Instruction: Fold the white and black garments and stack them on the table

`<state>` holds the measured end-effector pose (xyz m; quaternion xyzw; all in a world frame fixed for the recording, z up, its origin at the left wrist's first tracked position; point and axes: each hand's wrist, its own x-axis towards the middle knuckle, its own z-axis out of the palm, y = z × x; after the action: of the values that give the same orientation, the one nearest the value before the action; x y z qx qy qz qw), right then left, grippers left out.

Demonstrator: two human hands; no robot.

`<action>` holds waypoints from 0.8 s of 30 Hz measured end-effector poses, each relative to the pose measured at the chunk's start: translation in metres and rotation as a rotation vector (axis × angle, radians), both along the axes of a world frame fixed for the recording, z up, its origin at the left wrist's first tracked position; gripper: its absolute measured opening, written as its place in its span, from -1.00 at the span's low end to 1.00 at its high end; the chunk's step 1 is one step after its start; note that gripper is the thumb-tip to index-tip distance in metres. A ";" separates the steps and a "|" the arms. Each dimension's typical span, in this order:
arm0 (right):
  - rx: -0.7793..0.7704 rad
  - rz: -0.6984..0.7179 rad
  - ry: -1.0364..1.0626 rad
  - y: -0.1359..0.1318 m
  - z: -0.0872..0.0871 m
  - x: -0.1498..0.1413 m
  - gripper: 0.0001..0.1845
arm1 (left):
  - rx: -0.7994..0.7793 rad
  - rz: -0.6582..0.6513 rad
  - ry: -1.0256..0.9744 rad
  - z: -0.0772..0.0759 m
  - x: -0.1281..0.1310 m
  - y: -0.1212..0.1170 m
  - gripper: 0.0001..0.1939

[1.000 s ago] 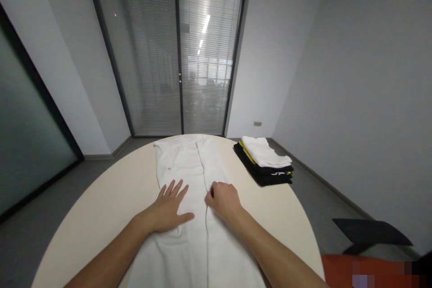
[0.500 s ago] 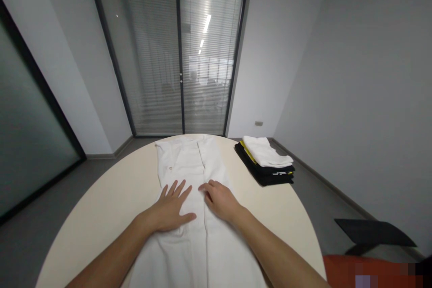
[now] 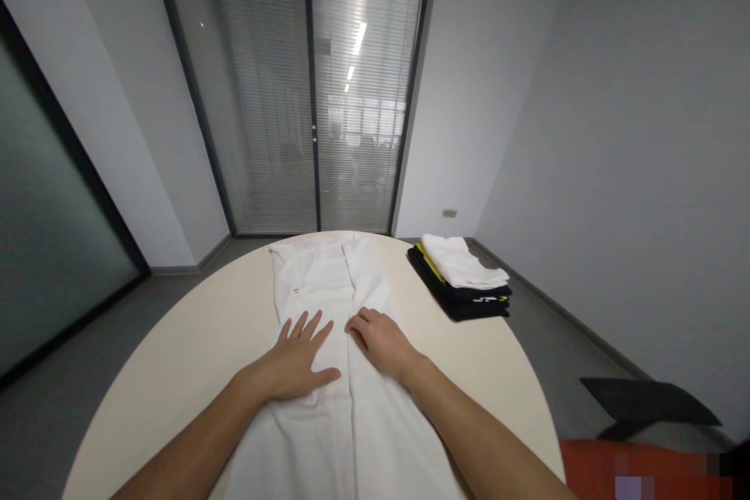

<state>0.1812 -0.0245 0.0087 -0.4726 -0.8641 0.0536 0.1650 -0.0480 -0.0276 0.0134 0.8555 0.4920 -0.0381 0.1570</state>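
Plain grey-white walls (image 3: 621,141) surround the station, and at the far end we count one dark-framed glazed partition (image 3: 312,86) of two panels, both screened by fine horizontal blinds (image 3: 263,141). We record one frosted glass panel (image 3: 47,187) on the left, one small wall plate (image 3: 449,213) right of the partition, and grey flooring (image 3: 35,430). One round, cream-topped table (image 3: 187,336) fills the foreground. One white garment (image 3: 316,437) lies lengthwise over its middle, reaching the far rim, with one long folded edge running toward us and some wrinkles at the near left. We observe two bare hands on it: the left hand (image 3: 298,371) is open and flat on the cloth, all five digits spread; the right hand (image 3: 383,344) is curled, its fingertips at the folded edge, and we cannot tell whether they pinch it. One stack of folded clothes (image 3: 457,281) sits apart at the far right: one white piece on top, yellow and black layers beneath, their number not determinable. One chair (image 3: 650,402) with a black armrest and orange-red seat stands beside the table.
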 end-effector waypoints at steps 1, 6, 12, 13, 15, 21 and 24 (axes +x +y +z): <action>-0.006 0.012 -0.003 0.000 -0.001 0.000 -0.71 | 0.017 -0.005 -0.016 0.002 0.000 -0.001 -0.03; -0.008 0.044 0.039 0.001 -0.006 0.007 -0.68 | 0.085 -0.200 -0.242 0.023 0.013 -0.015 -0.48; -0.018 0.056 0.088 0.005 -0.008 0.018 -0.64 | -0.140 -0.471 -0.335 0.030 0.041 -0.041 -0.74; -0.023 0.056 0.091 0.005 -0.008 0.021 -0.63 | -0.156 -0.487 -0.354 0.029 0.043 -0.042 -0.79; -0.034 0.055 0.091 0.006 -0.009 0.027 -0.59 | -0.186 -0.498 -0.401 0.027 0.043 -0.041 -0.86; -0.102 0.049 0.027 0.007 -0.012 0.033 -0.38 | -0.274 -0.472 -0.419 0.029 0.032 -0.033 -0.88; -0.160 0.046 -0.003 0.006 -0.009 0.032 -0.32 | -0.261 -0.502 -0.361 0.028 0.033 -0.038 -0.85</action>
<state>0.2131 -0.0185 -0.0003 -0.4645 -0.8677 0.1256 0.1244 -0.0148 -0.0653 0.0409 0.9156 0.2213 0.0139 0.3354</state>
